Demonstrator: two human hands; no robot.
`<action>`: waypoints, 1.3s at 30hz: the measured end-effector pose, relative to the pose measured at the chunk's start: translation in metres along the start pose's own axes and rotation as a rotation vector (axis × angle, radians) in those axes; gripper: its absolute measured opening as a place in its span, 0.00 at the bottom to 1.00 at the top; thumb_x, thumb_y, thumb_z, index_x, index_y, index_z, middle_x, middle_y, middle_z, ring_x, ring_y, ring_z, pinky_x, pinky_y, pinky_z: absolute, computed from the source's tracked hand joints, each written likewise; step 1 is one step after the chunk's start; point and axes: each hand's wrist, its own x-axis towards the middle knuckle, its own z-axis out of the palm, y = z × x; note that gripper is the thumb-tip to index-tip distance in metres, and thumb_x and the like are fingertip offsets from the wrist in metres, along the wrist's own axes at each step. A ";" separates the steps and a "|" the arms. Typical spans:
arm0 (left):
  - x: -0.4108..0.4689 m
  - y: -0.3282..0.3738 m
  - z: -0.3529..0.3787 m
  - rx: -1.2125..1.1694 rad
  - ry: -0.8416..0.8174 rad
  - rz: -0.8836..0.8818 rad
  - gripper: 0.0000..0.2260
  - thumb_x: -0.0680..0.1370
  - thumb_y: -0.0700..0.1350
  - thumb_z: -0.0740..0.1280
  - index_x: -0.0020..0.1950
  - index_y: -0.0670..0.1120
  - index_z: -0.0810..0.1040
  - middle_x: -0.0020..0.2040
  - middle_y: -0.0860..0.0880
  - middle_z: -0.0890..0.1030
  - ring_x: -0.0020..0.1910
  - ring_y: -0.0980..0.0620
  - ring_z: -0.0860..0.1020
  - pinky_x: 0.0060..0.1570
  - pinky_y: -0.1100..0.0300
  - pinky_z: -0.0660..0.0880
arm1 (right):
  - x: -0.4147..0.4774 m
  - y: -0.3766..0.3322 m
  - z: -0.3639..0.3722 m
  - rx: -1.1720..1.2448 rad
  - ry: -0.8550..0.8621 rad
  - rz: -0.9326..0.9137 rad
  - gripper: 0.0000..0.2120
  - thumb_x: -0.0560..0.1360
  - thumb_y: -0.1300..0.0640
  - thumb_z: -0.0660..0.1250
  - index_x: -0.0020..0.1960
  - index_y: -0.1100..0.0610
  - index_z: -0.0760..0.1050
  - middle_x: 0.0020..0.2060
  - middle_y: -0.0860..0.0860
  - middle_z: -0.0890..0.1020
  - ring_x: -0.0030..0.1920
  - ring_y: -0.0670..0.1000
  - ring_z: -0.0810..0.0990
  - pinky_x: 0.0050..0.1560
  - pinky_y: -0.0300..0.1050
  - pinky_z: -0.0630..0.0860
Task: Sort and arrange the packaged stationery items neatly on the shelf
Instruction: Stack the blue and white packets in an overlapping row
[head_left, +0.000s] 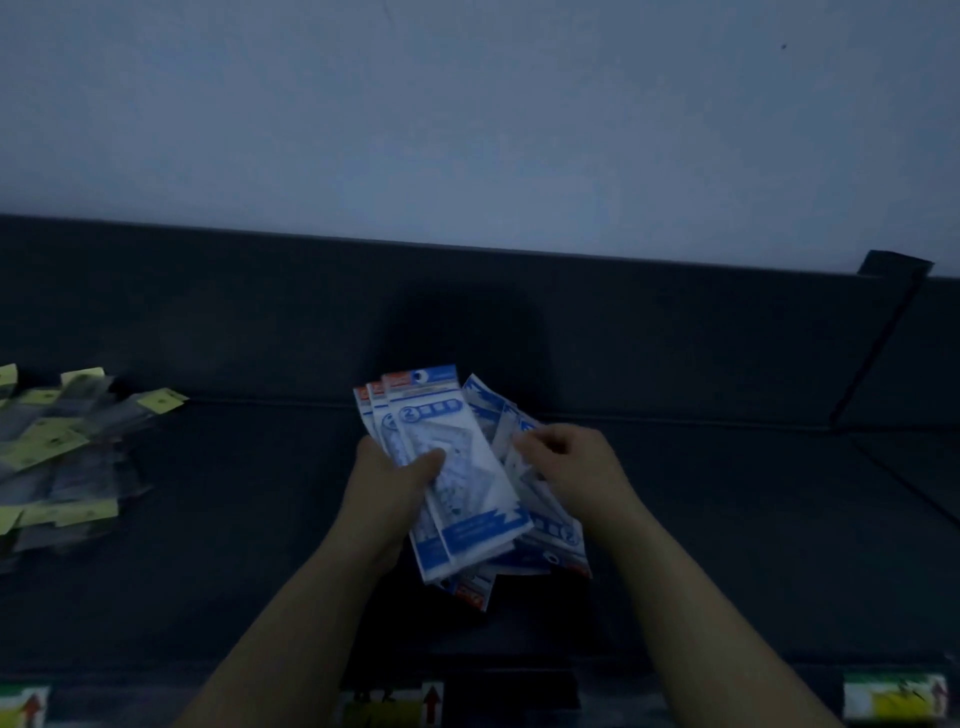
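Packets (452, 467) in blue and white sit fanned over the dark shelf (727, 519), the left hand (387, 480) clamped on about 3 aligned ones. The right hand (569, 467) pinches a loose one beside them. Best to turn every header the same way and square the edges before setting the stack down.

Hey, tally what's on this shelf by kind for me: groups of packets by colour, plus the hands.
Group of blue-and-white plastic packets, fanned in both hands: 1
Pile of yellow-labelled clear packets, shelf's left: 1
Hands, left hand and right hand: 2
Total: 4
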 end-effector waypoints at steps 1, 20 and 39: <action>0.000 0.000 -0.002 0.006 0.041 0.014 0.14 0.77 0.37 0.68 0.60 0.42 0.68 0.48 0.46 0.79 0.42 0.51 0.80 0.33 0.58 0.75 | 0.002 0.006 -0.006 -0.110 0.079 0.030 0.08 0.74 0.49 0.69 0.44 0.54 0.77 0.38 0.47 0.79 0.42 0.48 0.78 0.40 0.43 0.74; -0.007 -0.002 -0.025 0.028 -0.048 -0.028 0.15 0.77 0.39 0.67 0.62 0.45 0.70 0.53 0.42 0.80 0.48 0.44 0.81 0.43 0.50 0.79 | -0.005 0.038 -0.028 -0.072 0.148 0.129 0.07 0.76 0.65 0.65 0.47 0.58 0.81 0.39 0.52 0.82 0.39 0.51 0.81 0.38 0.45 0.79; -0.023 0.001 0.056 0.016 -0.181 0.006 0.28 0.68 0.40 0.78 0.65 0.45 0.71 0.57 0.42 0.82 0.51 0.44 0.82 0.49 0.43 0.80 | -0.012 0.029 -0.064 0.400 -0.019 0.192 0.13 0.81 0.49 0.59 0.57 0.57 0.73 0.47 0.58 0.82 0.44 0.55 0.83 0.40 0.47 0.79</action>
